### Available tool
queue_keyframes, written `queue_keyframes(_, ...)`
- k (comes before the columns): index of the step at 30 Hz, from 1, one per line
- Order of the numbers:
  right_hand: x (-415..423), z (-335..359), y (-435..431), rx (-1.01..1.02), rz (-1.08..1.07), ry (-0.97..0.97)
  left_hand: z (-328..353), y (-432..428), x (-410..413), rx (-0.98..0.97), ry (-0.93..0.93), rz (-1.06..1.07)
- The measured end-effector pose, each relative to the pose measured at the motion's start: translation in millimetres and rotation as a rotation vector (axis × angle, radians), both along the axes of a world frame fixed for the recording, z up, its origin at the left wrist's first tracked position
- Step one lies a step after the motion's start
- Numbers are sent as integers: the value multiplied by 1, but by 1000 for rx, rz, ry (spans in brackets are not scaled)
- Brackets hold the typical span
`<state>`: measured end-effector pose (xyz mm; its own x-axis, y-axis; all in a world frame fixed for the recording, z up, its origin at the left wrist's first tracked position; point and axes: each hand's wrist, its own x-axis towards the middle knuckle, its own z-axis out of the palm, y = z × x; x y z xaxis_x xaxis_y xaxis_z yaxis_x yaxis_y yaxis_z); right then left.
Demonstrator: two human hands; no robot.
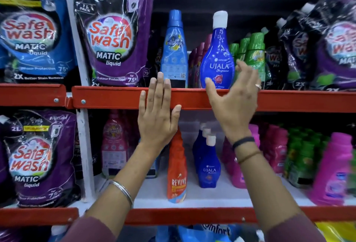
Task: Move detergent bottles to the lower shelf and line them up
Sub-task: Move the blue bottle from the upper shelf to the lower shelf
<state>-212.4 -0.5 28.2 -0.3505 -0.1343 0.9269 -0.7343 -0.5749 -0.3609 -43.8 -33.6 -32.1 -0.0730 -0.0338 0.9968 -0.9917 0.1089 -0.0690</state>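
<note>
Up at the upper shelf, both hands were raised and empty — left hand flat, fingers spread over the red rail below the light-blue bottle; right hand cupped wide, just beside the Ujala bottle, contact unclear. On the lower shelf stood a Revive bottle and more Ujala bottles.

1. You face an upper shelf rail of red painted metal, smooth with a dull sheen (screw heads show at its left end).
2. The Ujala bottle is glossy blue plastic, its cap matt white.
3. The light-blue bottle wears a shiny printed wrap.
4. The Safewash pouches are crinkled, reflective plastic film.
5. Your left wrist carries a polished metal bangle.
</note>
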Motion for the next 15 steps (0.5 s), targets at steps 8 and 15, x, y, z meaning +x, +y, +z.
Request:
queue_keyframes(8, 5, 36, -11, 233, -125, 74, 0, -3, -1, -12, 3, 32)
queue_keyframes(15, 3, 31, -2, 136, -8, 13, 0, -6, -1, -37, -5, 61)
